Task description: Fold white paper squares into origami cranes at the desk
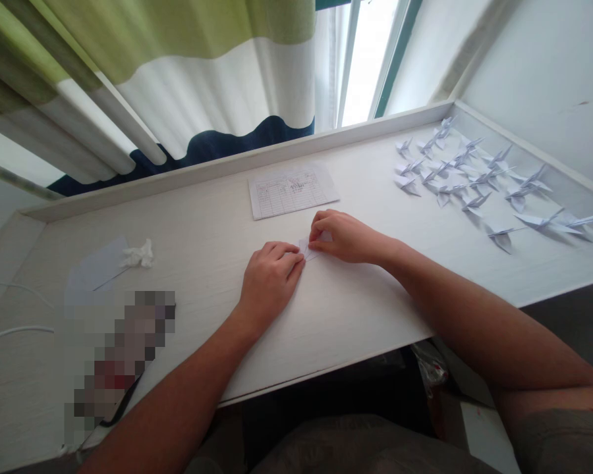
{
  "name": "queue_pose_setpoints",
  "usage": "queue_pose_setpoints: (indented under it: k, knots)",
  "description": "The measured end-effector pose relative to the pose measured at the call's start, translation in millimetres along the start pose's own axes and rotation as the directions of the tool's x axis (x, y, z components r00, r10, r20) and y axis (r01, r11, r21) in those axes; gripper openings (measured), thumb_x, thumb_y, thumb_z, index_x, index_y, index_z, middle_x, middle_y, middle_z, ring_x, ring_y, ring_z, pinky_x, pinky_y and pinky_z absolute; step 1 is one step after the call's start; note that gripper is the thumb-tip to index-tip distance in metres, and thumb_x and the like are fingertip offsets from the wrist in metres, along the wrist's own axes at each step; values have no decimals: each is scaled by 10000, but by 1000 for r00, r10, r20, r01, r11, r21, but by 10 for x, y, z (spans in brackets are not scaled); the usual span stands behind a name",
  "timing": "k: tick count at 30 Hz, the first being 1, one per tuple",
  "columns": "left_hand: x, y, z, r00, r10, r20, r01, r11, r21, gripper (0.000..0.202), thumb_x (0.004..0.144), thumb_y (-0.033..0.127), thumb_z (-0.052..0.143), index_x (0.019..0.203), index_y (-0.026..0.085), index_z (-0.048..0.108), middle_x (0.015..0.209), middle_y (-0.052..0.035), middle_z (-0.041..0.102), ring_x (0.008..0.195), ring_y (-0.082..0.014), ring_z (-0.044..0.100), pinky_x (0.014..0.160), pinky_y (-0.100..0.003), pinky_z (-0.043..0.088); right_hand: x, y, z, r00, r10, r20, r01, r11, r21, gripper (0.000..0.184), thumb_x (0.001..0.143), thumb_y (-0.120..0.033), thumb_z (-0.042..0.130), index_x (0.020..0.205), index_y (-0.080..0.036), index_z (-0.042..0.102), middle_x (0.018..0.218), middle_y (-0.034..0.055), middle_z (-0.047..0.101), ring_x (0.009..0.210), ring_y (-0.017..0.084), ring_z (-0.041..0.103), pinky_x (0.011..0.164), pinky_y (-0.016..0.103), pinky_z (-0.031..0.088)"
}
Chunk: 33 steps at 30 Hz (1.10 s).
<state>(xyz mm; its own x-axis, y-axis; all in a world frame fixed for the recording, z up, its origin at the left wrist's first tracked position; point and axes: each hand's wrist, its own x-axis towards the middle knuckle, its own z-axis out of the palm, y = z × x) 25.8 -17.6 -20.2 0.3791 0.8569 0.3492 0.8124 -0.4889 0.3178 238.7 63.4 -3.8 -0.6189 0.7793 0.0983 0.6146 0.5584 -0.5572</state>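
"So, where is the small white paper [304, 249]?"

"Flat on the counter [202, 243], around its middle, between the person's two hands and partly covered by them."

"And how does each grip stand?"

"The right hand [348, 236] has its thumb and forefinger brought together, pinching the paper, with the other fingers curled in. The left hand [271, 273] lies low, fingers close together, their tips at the paper's left edge. Whether that grip pinches or merely presses down, one cannot tell."

"What sits nearest to them?"

"Just beyond, a printed form [294, 191] with a ruled table and some handwriting, too small to read."

"Farther out?"

"To the right, toward the far corner, a loose group of folded paper birds [476, 201], wings spread, some overlapping. Over to the left, a plain sheet [96, 266] with a crumpled tissue [139, 254] by its right edge. Nearer the person is a dark-edged object [128, 349], mostly hidden by pixelation, and white cables [17, 331] run in from the left."

"And at the back?"

"A green, white and navy curtain [227, 79] hangs behind the counter's raised rim, beside a bright window [370, 59]."
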Motion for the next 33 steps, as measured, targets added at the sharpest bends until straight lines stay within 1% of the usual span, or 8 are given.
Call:
queue_pose_setpoints:
  k: [5,10,14,18,21,27,30,33]
  knots:
    - [7,10,-15,1000,-1,30,1,1000,-5,211,1056,219,604,990,204,803,1149,-68,813,1114,-284,693,905,-451,542,21,28,34,999,24,-25,-23,999,32,104,898,-135,708,837,-156,790,1000,96,720,900,211,652,830,325,487]
    - [8,-3,-11,1000,-16,8,16,1000,-18,163,1037,213,639,1036,222,801,1132,-57,817,1096,-277,705,904,-442,549,21,28,16,999,23,-30,-22,999,44,95,877,-137,718,822,-173,787,971,80,718,870,205,644,808,323,478]
    - [-13,17,-35,998,48,30,-50,998,50,166,1025,184,639,1043,213,802,1168,-65,812,1108,-293,714,891,-452,562,18,1,-15,999,48,-21,-46,998,53,114,868,-114,701,804,-169,778,963,80,730,851,198,649,793,320,478]
    - [-42,78,-79,991,126,39,-130,980,152,225,1048,174,575,1075,183,799,1284,-98,789,1256,-331,686,992,-503,553,8,-13,-52,997,69,-27,-68,996,60,104,875,-131,695,817,-163,774,952,81,758,842,198,664,797,322,490]
    - [-54,110,-89,985,164,51,-169,975,147,257,1064,190,545,1120,156,794,1324,-114,781,1332,-334,664,1089,-526,528,0,-6,-69,995,86,-46,-83,994,74,119,874,-129,677,846,-171,784,933,74,784,853,207,688,806,327,500]
    - [-68,139,-99,970,200,141,-219,965,141,304,1071,231,540,1234,100,760,1381,-180,746,1346,-336,671,1149,-544,515,13,3,-38,992,85,-97,-76,992,96,136,884,-129,661,850,-174,785,914,68,782,835,202,678,792,324,496]
    - [-78,148,-115,961,209,183,-239,957,164,330,1079,222,516,1281,78,734,1422,-203,717,1355,-334,667,1162,-537,512,37,27,26,989,69,-129,-58,995,85,97,906,-191,696,861,-169,780,923,77,750,861,211,654,805,337,482]
    - [-83,152,-128,957,209,202,-244,955,170,345,1075,222,522,1306,50,712,1420,-220,712,1360,-346,663,1168,-545,513,56,72,106,989,37,-141,-27,997,77,94,894,-269,764,910,-178,783,981,87,712,960,246,636,870,369,474]
